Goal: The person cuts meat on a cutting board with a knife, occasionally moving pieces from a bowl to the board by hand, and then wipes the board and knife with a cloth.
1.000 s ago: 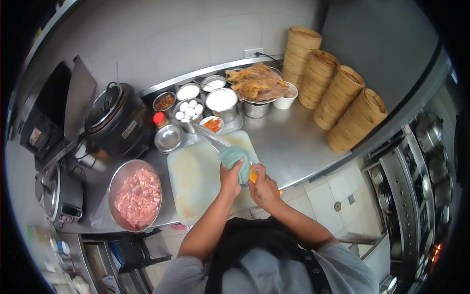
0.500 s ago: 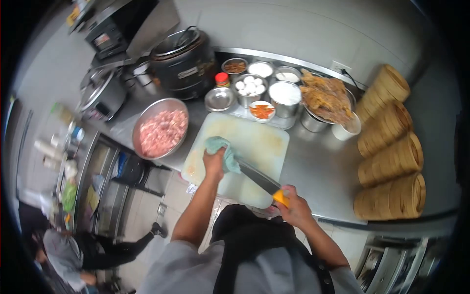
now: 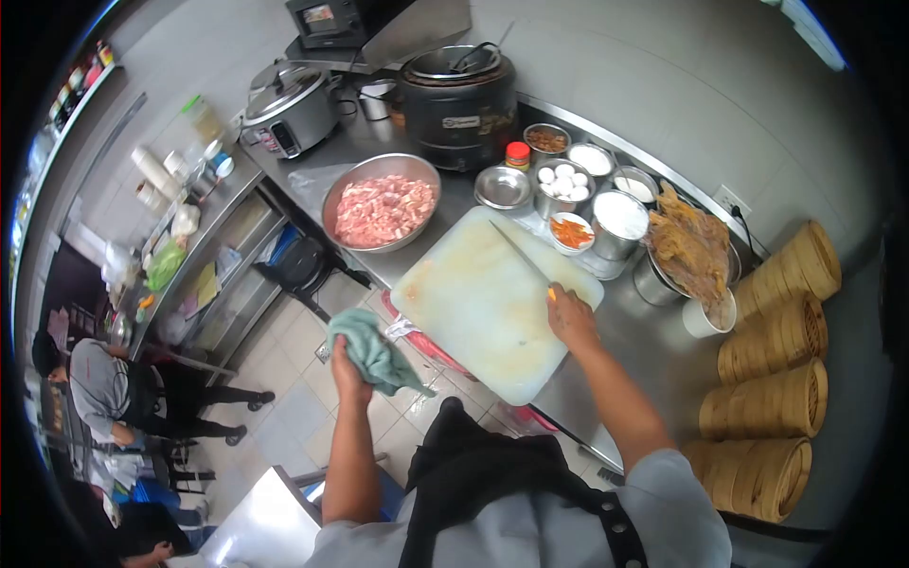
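Note:
My left hand [image 3: 350,374] is closed on a green cloth [image 3: 371,352], held over the floor to the left of the cutting board. My right hand [image 3: 572,320] grips the yellow handle of a knife [image 3: 517,252] above the right part of the white cutting board [image 3: 473,312]. The blade is seen nearly edge-on and points to the board's far edge. Beyond the board are a metal bowl of cut pink meat [image 3: 383,210], an empty metal bowl [image 3: 503,187], a pot of white eggs [image 3: 563,181] and a small bowl of orange strips [image 3: 571,232].
Bamboo steamers [image 3: 757,412] are stacked at the right, near a pot topped with browned food [image 3: 689,241]. A black soup warmer [image 3: 459,118] and a rice cooker [image 3: 287,109] stand at the back. One person [image 3: 104,388] is at the left; another person's hand [image 3: 161,551] shows lower down.
The cloth has come off the blade and moved left and down with my left hand. My right hand has carried the knife forward over the board. The view has turned left.

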Available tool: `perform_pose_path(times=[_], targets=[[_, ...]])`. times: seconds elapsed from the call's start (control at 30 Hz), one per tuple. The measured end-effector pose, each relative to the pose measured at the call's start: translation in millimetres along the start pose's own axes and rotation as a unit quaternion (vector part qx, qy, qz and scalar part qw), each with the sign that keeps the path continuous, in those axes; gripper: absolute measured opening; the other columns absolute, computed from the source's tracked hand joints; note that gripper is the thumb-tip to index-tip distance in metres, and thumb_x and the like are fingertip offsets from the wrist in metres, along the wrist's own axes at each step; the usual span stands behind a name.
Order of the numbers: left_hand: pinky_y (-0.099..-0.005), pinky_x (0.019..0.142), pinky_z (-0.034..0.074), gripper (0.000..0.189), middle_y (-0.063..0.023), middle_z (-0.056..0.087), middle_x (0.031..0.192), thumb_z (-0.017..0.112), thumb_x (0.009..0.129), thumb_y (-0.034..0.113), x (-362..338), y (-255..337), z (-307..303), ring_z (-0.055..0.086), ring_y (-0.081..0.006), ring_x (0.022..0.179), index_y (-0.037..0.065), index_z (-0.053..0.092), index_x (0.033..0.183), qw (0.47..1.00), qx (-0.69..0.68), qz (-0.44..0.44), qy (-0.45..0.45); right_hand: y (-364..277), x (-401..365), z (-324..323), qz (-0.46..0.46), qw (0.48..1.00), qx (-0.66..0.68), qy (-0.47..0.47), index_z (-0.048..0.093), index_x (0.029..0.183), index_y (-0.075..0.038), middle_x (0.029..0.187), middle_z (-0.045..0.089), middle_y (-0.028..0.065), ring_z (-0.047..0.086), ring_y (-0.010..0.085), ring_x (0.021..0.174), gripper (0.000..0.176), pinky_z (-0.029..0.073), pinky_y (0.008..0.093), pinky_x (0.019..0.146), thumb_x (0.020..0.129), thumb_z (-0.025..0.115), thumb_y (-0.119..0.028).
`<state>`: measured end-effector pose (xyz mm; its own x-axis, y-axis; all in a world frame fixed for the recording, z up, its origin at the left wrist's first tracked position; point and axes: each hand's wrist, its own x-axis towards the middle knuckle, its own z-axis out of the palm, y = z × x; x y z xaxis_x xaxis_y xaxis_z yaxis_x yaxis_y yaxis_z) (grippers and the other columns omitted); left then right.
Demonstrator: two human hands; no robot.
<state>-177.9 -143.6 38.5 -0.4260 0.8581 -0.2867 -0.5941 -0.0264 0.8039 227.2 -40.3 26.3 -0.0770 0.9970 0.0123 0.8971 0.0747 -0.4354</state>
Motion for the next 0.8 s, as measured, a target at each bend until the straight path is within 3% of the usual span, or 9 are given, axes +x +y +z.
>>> perform_pose_path(times=[0.13,0.33,0.43,0.5,0.53,0.6,0.63,0.7,0.8], targets=[[-0.0460,0.093,0.055,0.055,-0.0143,0.066,0.119,0.054,0.097,0.048,-10,31,-74,0.068,-0.0303,0.105,0.005,0.055,0.132,0.996,-0.015,0.011,0.089,-35,36,28,-0.061,0.994,-0.061,-0.060,0.051,0.122,-0.010,0.103,0.064,0.0246,0.067,0.0409,0.094,0.027,0.053,0.0502,0.084,0.102,0.048,-0.027],[-0.0471,0.089,0.056,0.056,-0.0156,0.066,0.118,0.052,0.096,0.047,-26,31,-154,0.068,-0.0324,0.104,0.005,0.055,0.132,0.976,0.024,0.012,0.214,-84,-13,24,-0.168,0.971,-0.100,-0.138,0.055,0.120,-0.011,0.101,0.065,0.0214,0.067,0.0395,0.092,0.026,0.053,0.0491,0.085,0.103,0.045,-0.027],[-0.0463,0.089,0.056,0.054,-0.0155,0.066,0.118,0.049,0.098,0.046,-25,40,-164,0.068,-0.0318,0.104,0.004,0.055,0.132,0.983,-0.012,0.015,0.184,-57,-19,14,-0.211,0.968,0.023,-0.133,0.056,0.119,-0.011,0.102,0.067,0.0200,0.067,0.0399,0.095,0.028,0.052,0.0490,0.086,0.101,0.047,-0.031],[-0.0452,0.090,0.056,0.054,-0.0152,0.066,0.120,0.046,0.100,0.046,-11,45,-161,0.068,-0.0307,0.105,0.003,0.055,0.132,0.975,-0.024,0.019,0.221,-40,-12,13,-0.056,0.987,0.044,-0.145,0.060,0.115,-0.012,0.101,0.069,0.0197,0.066,0.0408,0.098,0.032,0.051,0.0497,0.088,0.099,0.049,-0.037],[-0.0437,0.091,0.055,0.054,-0.0155,0.066,0.122,0.045,0.101,0.044,-4,52,-153,0.068,-0.0304,0.106,0.001,0.055,0.132,0.975,-0.017,0.038,0.216,-29,-3,14,-0.056,0.987,0.042,-0.148,0.060,0.115,-0.012,0.101,0.069,0.0197,0.066,0.0408,0.098,0.032,0.051,0.0497,0.088,0.099,0.049,-0.037],[-0.0402,0.095,0.053,0.054,-0.0153,0.065,0.123,0.045,0.102,0.042,21,56,-156,0.066,-0.0288,0.109,-0.002,0.056,0.131,0.980,0.012,0.056,0.192,-14,26,18,0.083,0.993,0.009,-0.083,0.065,0.106,-0.010,0.101,0.070,0.0213,0.065,0.0415,0.101,0.037,0.050,0.0494,0.090,0.099,0.051,-0.043],[-0.0395,0.095,0.052,0.053,-0.0157,0.065,0.122,0.046,0.101,0.041,34,55,-155,0.066,-0.0278,0.108,-0.003,0.057,0.129,0.975,0.062,0.073,0.199,-13,34,21,0.082,0.993,0.007,-0.090,0.065,0.106,-0.010,0.101,0.070,0.0213,0.065,0.0415,0.101,0.037,0.050,0.0494,0.090,0.099,0.051,-0.043],[-0.0383,0.095,0.050,0.052,-0.0163,0.066,0.119,0.047,0.101,0.039,55,63,-146,0.066,-0.0264,0.106,-0.005,0.060,0.125,0.965,0.149,0.091,0.198,-15,47,30,0.091,0.995,0.020,0.040,0.068,0.099,-0.008,0.103,0.070,0.0225,0.065,0.0408,0.104,0.047,0.050,0.0481,0.091,0.099,0.050,-0.051],[-0.0385,0.093,0.050,0.049,-0.0139,0.067,0.118,0.049,0.100,0.039,68,82,-123,0.065,-0.0254,0.108,-0.001,0.061,0.123,0.956,0.219,0.068,0.183,-42,56,37,0.065,0.997,0.016,-0.027,0.068,0.098,-0.007,0.104,0.070,0.0233,0.064,0.0414,0.105,0.054,0.051,0.0463,0.092,0.097,0.052,-0.059]])
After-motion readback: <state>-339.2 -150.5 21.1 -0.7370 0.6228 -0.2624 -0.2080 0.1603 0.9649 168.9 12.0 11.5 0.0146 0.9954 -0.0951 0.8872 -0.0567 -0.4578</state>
